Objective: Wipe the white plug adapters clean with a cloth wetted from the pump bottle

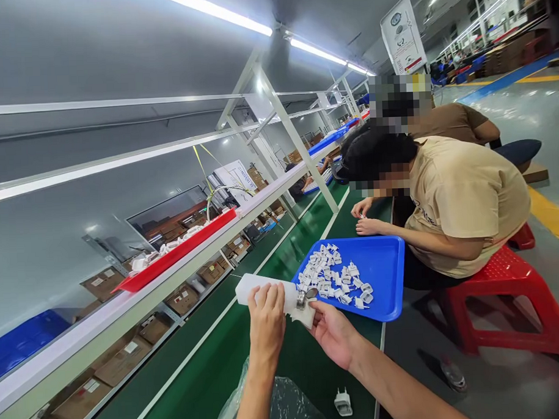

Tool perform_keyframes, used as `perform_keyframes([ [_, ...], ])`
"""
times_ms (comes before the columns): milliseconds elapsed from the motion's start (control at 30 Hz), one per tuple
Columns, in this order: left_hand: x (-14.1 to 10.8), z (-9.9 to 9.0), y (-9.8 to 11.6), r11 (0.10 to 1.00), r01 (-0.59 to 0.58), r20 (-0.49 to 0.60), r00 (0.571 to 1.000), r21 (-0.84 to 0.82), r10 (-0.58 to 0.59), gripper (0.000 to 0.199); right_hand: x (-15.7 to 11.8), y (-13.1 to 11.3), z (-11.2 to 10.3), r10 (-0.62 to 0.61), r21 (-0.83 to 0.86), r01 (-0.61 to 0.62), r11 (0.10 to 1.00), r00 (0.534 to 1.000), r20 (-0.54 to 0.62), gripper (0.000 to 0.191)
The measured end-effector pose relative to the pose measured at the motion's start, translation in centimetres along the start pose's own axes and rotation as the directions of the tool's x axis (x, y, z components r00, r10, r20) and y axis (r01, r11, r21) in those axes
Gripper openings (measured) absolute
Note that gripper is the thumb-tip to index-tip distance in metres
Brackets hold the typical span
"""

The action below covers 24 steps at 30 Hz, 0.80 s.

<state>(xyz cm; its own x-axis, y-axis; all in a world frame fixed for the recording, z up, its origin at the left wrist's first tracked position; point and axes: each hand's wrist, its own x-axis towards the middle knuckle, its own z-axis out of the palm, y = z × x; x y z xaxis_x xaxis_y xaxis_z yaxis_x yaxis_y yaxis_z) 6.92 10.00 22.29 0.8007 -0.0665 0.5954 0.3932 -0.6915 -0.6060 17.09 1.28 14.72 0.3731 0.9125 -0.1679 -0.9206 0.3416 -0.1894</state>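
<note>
My left hand point(268, 320) is wrapped round a white plastic bottle point(245, 290), tipped on its side with its metal cap end point(302, 298) to the right. A small round metal lid point(312, 292) stands flipped up at that end. Between thumb and fingers, my right hand point(332, 331) holds a white cloth or tissue point(303, 318) against the bottle's mouth. Just beyond my hands lies a blue tray point(387, 279) with many white plug adapters point(325, 272). A single white plug adapter point(343, 403) lies on the green belt nearer to me.
A clear plastic bag point(290, 404) lies on the green conveyor belt point(185, 396) below my forearms. A co-worker in a beige shirt point(471, 190) sits at the right on a red stool point(506, 287). On the shelf at left rests a red tray point(180, 252) with white parts.
</note>
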Motion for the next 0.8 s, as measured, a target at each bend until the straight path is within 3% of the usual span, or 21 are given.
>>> perform_keyframes([
  [267, -1.1, 0.2, 0.5, 0.976, 0.204, 0.054, 0.978, -0.070, -0.200, 0.043, -0.5, -0.1, -0.2, -0.018, -0.019, 0.017, 1.000, 1.000, -0.006, 0.024],
  [500, -2.3, 1.0, 2.5, 0.861, 0.463, 0.117, 0.886, -0.211, -0.448, 0.030, -1.0, -0.7, -0.6, -0.048, -0.047, 0.048, 0.998, 0.999, -0.007, 0.020],
  [667, -3.0, 2.6, 3.9, 0.698, 0.657, 0.173, 0.752, -0.285, -0.637, 0.020, -1.5, -1.4, -0.8, -0.057, -0.081, 0.055, 0.995, 0.998, -0.023, 0.014],
  [800, -3.9, 5.3, 3.4, 0.519, 0.824, 0.218, 0.563, -0.228, -0.797, 0.024, -1.9, -2.3, -1.2, -0.077, -0.112, 0.069, 0.991, 0.995, -0.063, 0.017],
])
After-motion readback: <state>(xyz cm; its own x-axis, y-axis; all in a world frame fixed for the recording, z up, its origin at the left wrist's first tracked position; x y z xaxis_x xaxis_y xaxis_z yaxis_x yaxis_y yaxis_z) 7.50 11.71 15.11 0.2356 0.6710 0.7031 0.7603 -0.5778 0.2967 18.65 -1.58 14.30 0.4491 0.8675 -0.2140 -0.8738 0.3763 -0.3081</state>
